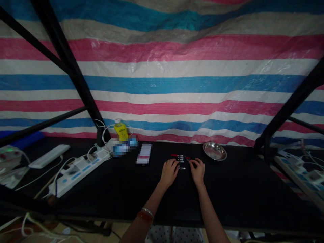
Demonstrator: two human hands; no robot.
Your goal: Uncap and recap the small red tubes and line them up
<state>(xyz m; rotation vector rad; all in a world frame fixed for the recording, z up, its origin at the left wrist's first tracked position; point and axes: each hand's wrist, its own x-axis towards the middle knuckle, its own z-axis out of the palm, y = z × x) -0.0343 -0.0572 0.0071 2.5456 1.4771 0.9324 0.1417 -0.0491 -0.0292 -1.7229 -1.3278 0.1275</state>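
Evidently, the largest thing is the striped plastic sheet (162, 67), which hangs behind the black bench (235, 189). On the left of the bench lies a long white power strip (76, 176) with plugs in it. In the near middle, the left hand (170, 171) and the right hand (197, 171) come together over the work, well apart from the steel dish (215, 152) on the far right. A phone (144, 150) lies to the left of the hands, and a yellow bottle (120, 131) stands farther left.

The small silver pieces (180, 158) are between the hands: several lie side by side in a short row, with a red piece (174, 155) at the left of its far end. One single piece (182, 168) lies nearer, just beside the left fingertips. The left fingers are bent; the right thumb and forefinger come close together at a red bit (188, 157), but I cannot tell whether either hand pinches something. I judge that the row is partly arranged and the single piece is left.

About writing: the bottle's dark print is too small to read, and the phone's screen is blurred.
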